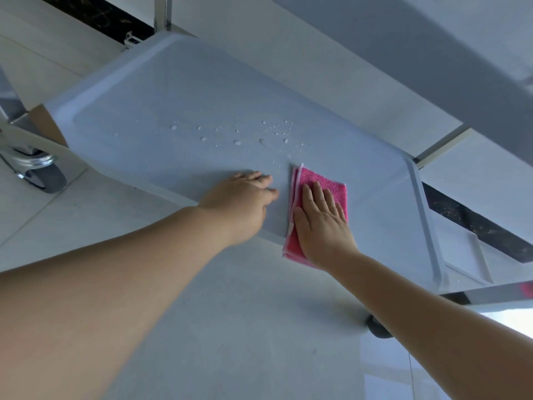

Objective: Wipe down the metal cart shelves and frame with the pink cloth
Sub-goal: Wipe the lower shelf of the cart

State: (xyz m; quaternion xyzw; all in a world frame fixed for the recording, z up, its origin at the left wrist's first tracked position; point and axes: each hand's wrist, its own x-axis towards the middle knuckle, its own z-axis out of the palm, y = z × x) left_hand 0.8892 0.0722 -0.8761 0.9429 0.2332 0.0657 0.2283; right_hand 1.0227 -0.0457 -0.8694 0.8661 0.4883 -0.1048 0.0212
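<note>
The lower shelf [178, 90] of the metal cart is a pale tray with a raised rim, seen tilted from above. Water droplets [239, 137] are scattered across its middle. A folded pink cloth [334, 184] lies at the shelf's near edge, partly hanging over it. My right hand [320, 217] presses flat on the cloth with straight fingers. My left hand [245, 200] rests palm-down on the shelf just left of the cloth, fingers straight and slightly spread.
An upper shelf edge [432, 53] crosses the top right. A chrome post [163, 13] rises at the far corner. Caster wheels stand at the left [47, 176] and under the near right corner [377, 327]. Pale floor tiles surround the cart.
</note>
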